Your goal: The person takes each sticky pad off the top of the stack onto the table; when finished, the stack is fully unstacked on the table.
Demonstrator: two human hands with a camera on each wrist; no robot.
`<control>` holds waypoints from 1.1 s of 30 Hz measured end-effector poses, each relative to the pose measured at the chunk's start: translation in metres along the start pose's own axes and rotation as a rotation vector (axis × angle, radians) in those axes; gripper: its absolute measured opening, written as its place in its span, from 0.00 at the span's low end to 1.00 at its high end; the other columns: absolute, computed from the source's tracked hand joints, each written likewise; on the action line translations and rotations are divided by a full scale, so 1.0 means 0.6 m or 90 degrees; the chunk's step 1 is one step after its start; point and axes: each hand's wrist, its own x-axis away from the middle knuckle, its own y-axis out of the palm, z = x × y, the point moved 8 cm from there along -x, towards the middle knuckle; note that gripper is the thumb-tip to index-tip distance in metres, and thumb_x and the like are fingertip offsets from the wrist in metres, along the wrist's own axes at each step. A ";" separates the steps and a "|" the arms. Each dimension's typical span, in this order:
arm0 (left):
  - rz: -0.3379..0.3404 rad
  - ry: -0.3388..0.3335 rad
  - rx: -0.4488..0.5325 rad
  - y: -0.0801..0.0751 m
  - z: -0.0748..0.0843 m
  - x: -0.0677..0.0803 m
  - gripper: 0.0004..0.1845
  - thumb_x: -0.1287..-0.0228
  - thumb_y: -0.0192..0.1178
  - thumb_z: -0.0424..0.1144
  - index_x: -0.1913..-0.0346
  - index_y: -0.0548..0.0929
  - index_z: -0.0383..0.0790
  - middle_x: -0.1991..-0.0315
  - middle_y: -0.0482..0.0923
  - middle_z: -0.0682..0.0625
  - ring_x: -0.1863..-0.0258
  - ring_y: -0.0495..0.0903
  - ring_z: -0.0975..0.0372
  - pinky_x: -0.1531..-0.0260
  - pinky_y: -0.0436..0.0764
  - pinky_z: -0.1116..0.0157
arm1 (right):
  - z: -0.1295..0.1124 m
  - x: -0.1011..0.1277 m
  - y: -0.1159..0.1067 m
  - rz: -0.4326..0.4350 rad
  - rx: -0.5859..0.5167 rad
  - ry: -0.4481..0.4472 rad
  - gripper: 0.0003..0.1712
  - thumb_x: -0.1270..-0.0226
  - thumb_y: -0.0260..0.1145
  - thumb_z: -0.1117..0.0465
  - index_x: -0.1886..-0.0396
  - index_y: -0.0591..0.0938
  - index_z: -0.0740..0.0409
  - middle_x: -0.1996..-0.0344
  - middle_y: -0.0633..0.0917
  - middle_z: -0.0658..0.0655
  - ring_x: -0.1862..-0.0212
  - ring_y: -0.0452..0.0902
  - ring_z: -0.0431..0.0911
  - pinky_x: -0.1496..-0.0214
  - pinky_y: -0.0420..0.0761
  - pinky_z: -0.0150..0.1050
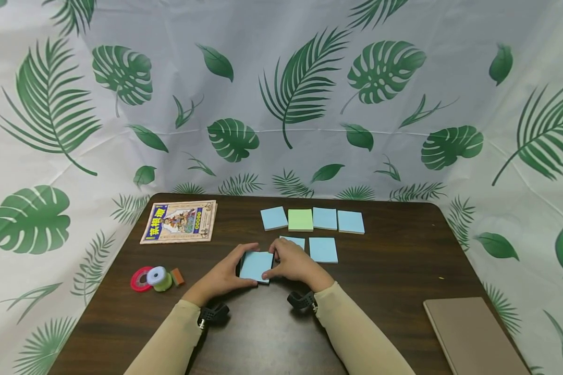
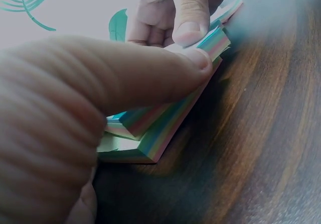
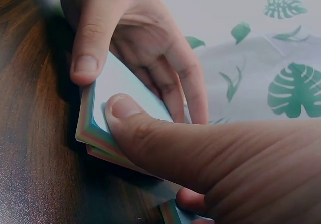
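Observation:
A light blue sticky note pad [image 1: 255,265] with striped, multicoloured edges lies between both hands near the middle of the table. My left hand [image 1: 220,276] grips its left side, thumb along the near edge and fingers round the far side. My right hand [image 1: 296,262] holds the right side, its thumb [image 3: 125,108] pressing on the blue top sheet near a corner. In the left wrist view, a second pad [image 2: 145,151] with a pale green top lies beneath, slightly askew to the upper one. The fingertips on the far side are partly hidden.
Behind the hands lie several more pads, including a green pad [image 1: 300,220] and a blue pad [image 1: 323,250]. An illustrated book [image 1: 178,221] lies back left, with a red ring [image 1: 139,279], a spool [image 1: 159,278] and an orange block [image 1: 177,277] nearer. A beige notebook [image 1: 474,333] lies right.

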 end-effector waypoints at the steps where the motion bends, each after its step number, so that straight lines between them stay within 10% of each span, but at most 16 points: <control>1: 0.000 0.002 -0.003 0.000 0.001 0.000 0.53 0.39 0.83 0.47 0.16 0.64 0.46 0.22 0.72 0.46 0.33 0.76 0.53 0.37 0.77 0.55 | 0.000 0.000 0.000 -0.001 -0.002 0.000 0.38 0.45 0.88 0.40 0.45 0.80 0.54 0.58 0.80 0.51 0.57 0.74 0.45 0.51 0.77 0.44; 20: -0.009 -0.078 0.015 -0.001 -0.015 0.002 0.55 0.36 0.81 0.49 0.13 0.57 0.50 0.29 0.73 0.45 0.44 0.76 0.55 0.44 0.77 0.53 | -0.009 0.003 -0.003 0.012 -0.090 -0.029 0.29 0.30 0.80 0.44 0.52 0.70 0.53 0.73 0.74 0.50 0.74 0.73 0.41 0.67 0.73 0.38; 33: 0.001 -0.065 -0.006 -0.001 -0.012 0.002 0.50 0.34 0.80 0.50 0.15 0.62 0.56 0.27 0.73 0.47 0.39 0.77 0.55 0.39 0.77 0.48 | -0.035 0.015 -0.037 0.037 -0.114 -0.123 0.19 0.20 0.71 0.58 0.35 0.82 0.37 0.45 0.87 0.44 0.56 0.81 0.42 0.52 0.84 0.41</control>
